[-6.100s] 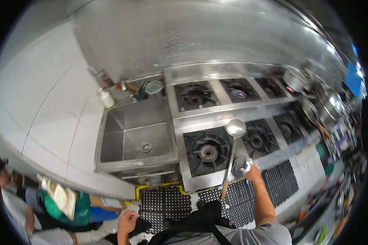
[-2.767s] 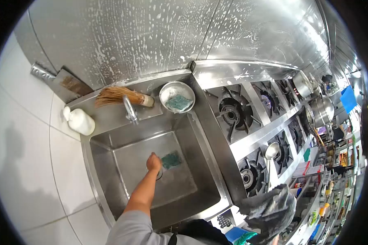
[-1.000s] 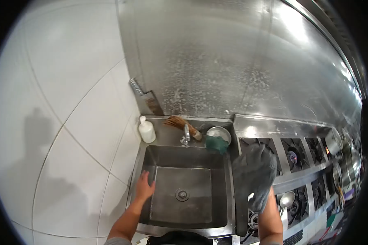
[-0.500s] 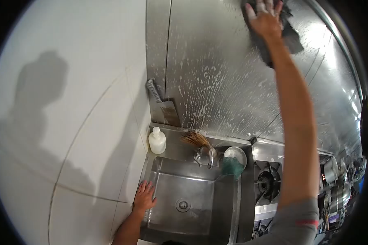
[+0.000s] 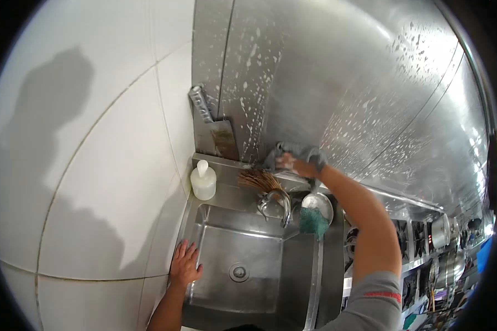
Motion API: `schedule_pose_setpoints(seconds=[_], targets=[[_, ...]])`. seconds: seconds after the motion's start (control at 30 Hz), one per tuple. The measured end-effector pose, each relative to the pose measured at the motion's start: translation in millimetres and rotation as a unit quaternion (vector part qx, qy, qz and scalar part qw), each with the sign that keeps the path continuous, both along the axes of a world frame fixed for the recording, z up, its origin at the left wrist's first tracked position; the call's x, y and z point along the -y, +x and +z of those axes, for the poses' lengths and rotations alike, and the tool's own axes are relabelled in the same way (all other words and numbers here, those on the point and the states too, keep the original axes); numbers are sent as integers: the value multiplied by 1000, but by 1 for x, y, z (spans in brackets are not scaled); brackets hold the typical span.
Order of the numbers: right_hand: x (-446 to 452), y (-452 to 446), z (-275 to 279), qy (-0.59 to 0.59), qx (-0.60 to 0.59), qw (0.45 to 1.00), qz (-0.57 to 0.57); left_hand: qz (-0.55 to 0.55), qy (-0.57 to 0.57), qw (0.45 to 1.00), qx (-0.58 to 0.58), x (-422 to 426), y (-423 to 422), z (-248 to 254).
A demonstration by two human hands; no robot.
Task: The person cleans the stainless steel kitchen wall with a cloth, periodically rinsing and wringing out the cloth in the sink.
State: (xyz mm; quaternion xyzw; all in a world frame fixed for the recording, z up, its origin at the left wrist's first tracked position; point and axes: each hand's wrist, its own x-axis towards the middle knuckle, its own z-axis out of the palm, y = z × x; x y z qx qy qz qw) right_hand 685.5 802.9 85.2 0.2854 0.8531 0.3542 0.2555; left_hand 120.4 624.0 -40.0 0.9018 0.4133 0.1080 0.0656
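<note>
My left hand (image 5: 185,263) lies with its fingers spread on the left rim of the steel sink (image 5: 243,243). With my right hand (image 5: 297,164) I press a dark grey cloth (image 5: 315,154) against the foot of the steel wall (image 5: 315,71), just behind the tap (image 5: 284,207). Its fingers are blurred over the cloth. Foam drops dot the wall on both sides of a smooth, wiped-looking band. A straw brush (image 5: 259,179) rests behind the tap, and a metal bowl (image 5: 320,203) with a green scouring pad (image 5: 313,222) sits at the sink's back right corner.
A white pump bottle (image 5: 203,182) stands at the back left corner of the sink. Behind it a cleaver (image 5: 221,135) leans against the wall. White tiles (image 5: 110,165) rise on the left. Burners and pots (image 5: 440,231) are at the right.
My right hand has brought the cloth from high on the wall down to its foot behind the tap. A band of the foam drops there is gone. My left hand stays on the rim.
</note>
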Motion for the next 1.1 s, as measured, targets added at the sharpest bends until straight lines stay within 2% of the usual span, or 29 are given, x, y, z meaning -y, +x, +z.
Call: schedule_pose_setpoints(seconds=[0.03, 0.07, 0.1, 0.13, 0.17, 0.2, 0.27, 0.3, 0.4, 0.43, 0.5, 0.57, 0.6, 0.63, 0.67, 0.7, 0.77, 0.8, 0.83, 0.87, 0.93, 0.97, 1.03, 1.1], targets=[[-17, -19, 61, -127, -176, 975, -42, 4, -6, 1000, -8, -1, 2, 3], [-33, -40, 122, -174, -293, 939, -54, 7, -13, 1000, -19, -3, 2, 4], [-49, -59, 186, -108, -327, 939, -12, 9, -11, 1000, -16, -1, -1, 3], [-50, -93, 278, 47, -259, 965, 15, 6, -11, 1000, -10, -3, 0, 1], [-49, -129, 370, 204, -188, 960, 24, 2, -13, 1000, -6, -3, -1, 1], [-51, -149, 442, 303, -247, 920, 26, 6, -15, 1000, -5, -2, -2, 0], [-35, -197, 528, 505, -304, 807, -38, 8, -15, 1000, -12, -5, -2, 0], [-28, -226, 540, 548, -295, 771, -136, 16, -11, 1000, -11, -6, -2, 0], [-41, -256, 505, 563, -327, 745, -148, 13, -11, 1000, 10, -8, -1, 1], [-28, -279, 485, 471, -353, 792, -161, 13, -5, 1000, 23, -9, -1, 3], [-74, -245, 408, 496, -136, 856, -55, 5, -4, 999, 34, -4, -3, 3], [-65, -252, 318, 211, -148, 965, -56, 10, 5, 999, 40, -5, -4, -3], [-60, -255, 273, 56, -165, 981, -90, 9, 7, 999, 43, -3, -3, -5], [-107, -208, 196, -130, -389, 910, 62, 7, 3, 1000, 30, -3, -5, -6], [-108, -210, 205, -124, -388, 911, 61, 7, 2, 1000, 22, -5, -5, -6], [-110, -208, 222, 34, -165, 979, 116, 0, 7, 1000, 24, -6, -6, -5], [-105, -219, 293, -108, -283, 952, 53, 8, -26, 1000, 3, -4, -2, 2], [-113, -226, 344, 290, -63, 948, 114, -11, -15, 1000, 7, -11, 2, 2], [-114, -231, 402, 309, -189, 912, 192, -4, -16, 1000, 13, -7, 2, -3], [-104, -233, 456, 421, -129, 880, 177, 4, -15, 1000, 16, -5, 0, -8], [-103, -243, 513, 432, -350, 829, 60, -15, 0, 1000, 26, -7, -3, -17], [-95, -231, 533, 440, -347, 827, 56, -22, 5, 999, 29, -6, -4, -20], [-74, -200, 551, 394, -241, 882, 89, -32, 22, 997, 63, -2, -3, -23], [-32, -143, 555, 468, -286, 830, 103, -36, 37, 995, 85, -8, -2, -23]])
